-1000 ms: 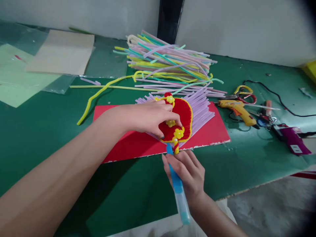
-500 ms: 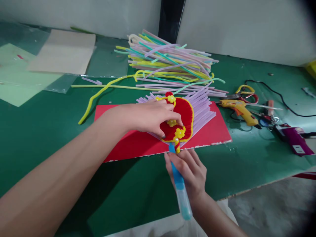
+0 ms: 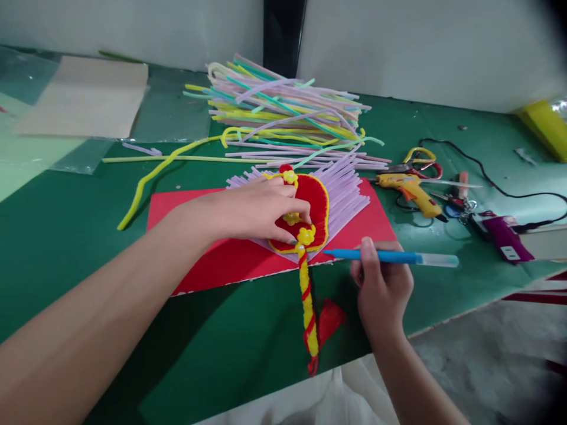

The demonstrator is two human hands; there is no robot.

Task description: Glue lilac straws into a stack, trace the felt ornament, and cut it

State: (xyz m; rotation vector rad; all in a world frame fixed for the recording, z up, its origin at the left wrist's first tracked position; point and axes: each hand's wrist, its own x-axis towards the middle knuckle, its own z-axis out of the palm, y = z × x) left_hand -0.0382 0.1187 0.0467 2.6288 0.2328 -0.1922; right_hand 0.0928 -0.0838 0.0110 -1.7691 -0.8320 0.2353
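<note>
My left hand (image 3: 261,209) rests with fingers spread on a red pipe-cleaner fan (image 3: 316,203) edged in yellow. The fan has yellow flowers, and my palm hides its left part. It lies over a fanned layer of lilac pipe cleaners (image 3: 343,189) on a red board (image 3: 199,265). The fan's yellow handle (image 3: 305,295), wound with red, points toward me past the board's edge, a red tassel (image 3: 331,320) beside it. On the right, my right hand (image 3: 385,289) is closed around a blue pen (image 3: 392,257), whose tip lies just right of the fan's lower edge.
A heap of coloured pipe cleaners (image 3: 283,106) lies at the back of the green table (image 3: 212,348). To the right are a yellow glue gun (image 3: 411,190), scissors (image 3: 423,159), keys and a black cord. Cardboard (image 3: 88,97) and plastic bags lie at the back left.
My right hand has moved right and up with the pen, which has swung from pointing away to pointing left. The handle and tassel now show. My left hand stays on the fan.
</note>
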